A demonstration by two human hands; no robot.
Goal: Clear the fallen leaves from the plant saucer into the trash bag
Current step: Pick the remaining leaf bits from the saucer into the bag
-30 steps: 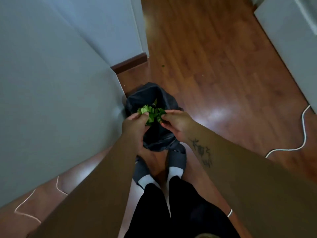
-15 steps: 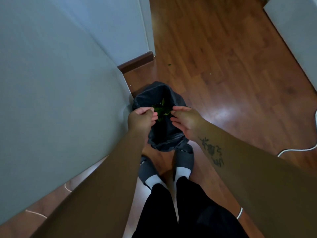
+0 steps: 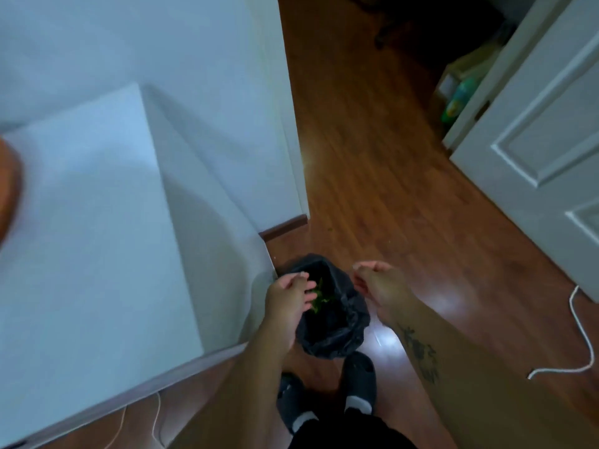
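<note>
A: Progress?

B: Judged mostly done for this handful. Green leaves (image 3: 319,298) are seen inside the trash bag (image 3: 337,322), just below its rim, beside the left hand (image 3: 287,299). Nothing is seen held in either hand.

A: Fingers?

B: Left hand: fingers loosely spread, released, over the bag's mouth w/ tips near the leaves; whether a leaf is touched can't be told. Right hand (image 3: 379,286): fingers slack and half-curled, nothing gripped, just beside the bag's far-right rim.

A: What's left?

B: The saucer isn't identified in view, so whether more leaves remain there can't be told. An orange-brown curved edge (image 3: 9,189) is cut off well away from the bag, on the white surface (image 3: 90,238); too blurred to name. A small speck or two is noted on the wood floor (image 3: 372,196) beyond the bag, poss. stray bits.

A: Bag's look?

B: Black, thin, crumpled, mouth open and sagging; it's set on the floor against the white surface's corner, directly ahead of the grey slippers (image 3: 359,374). Leaves look small, bright green, loosely clumped.
</note>
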